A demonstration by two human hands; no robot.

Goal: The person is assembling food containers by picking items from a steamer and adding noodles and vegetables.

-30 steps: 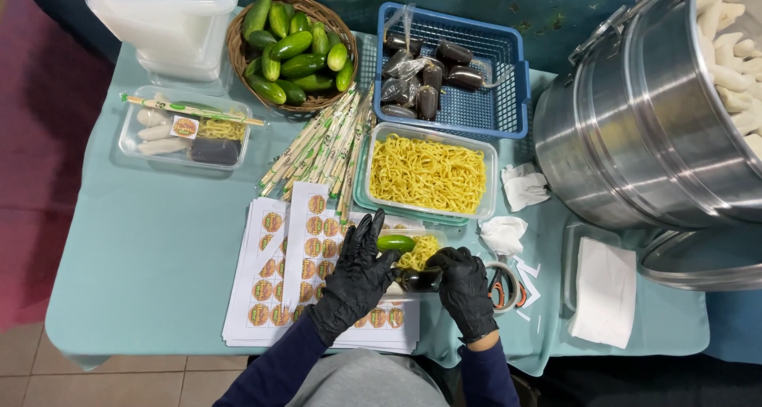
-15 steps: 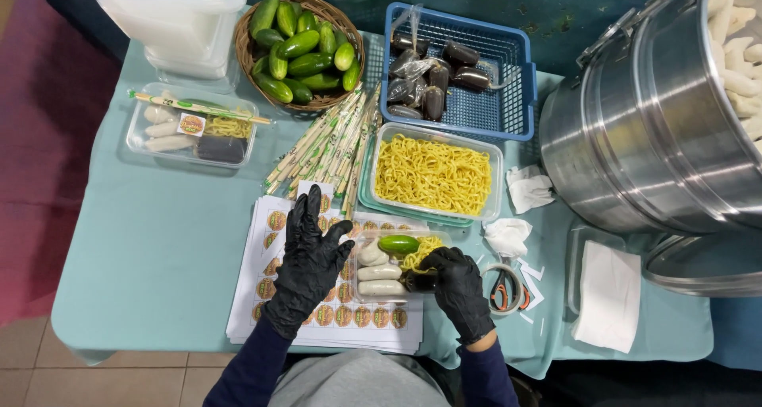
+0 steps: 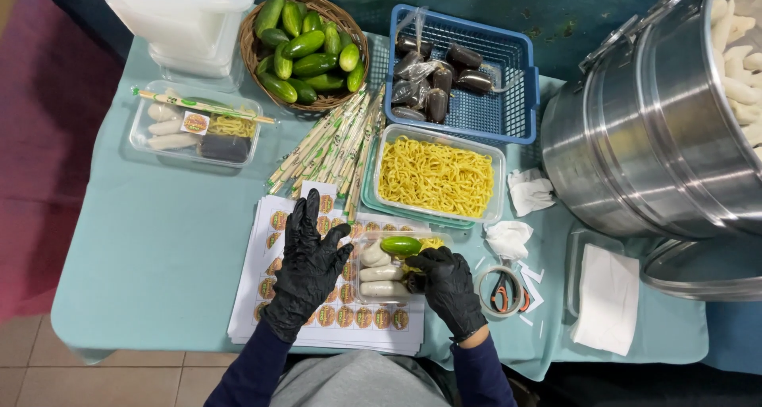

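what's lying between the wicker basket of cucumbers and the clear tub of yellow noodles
In the head view, a fanned pile of paper-wrapped chopsticks lies on the teal tablecloth between the round wicker basket of green cucumbers and the clear plastic tub of yellow noodles.

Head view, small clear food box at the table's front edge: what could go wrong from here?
1. The clear box rests on loose sticker sheets near the table edge; it might slide when pressed.
2. The cucumber lies on top of the noodles and could roll off.
3. The left hand lies flat on the stickers, and its glove could lift or smudge them.
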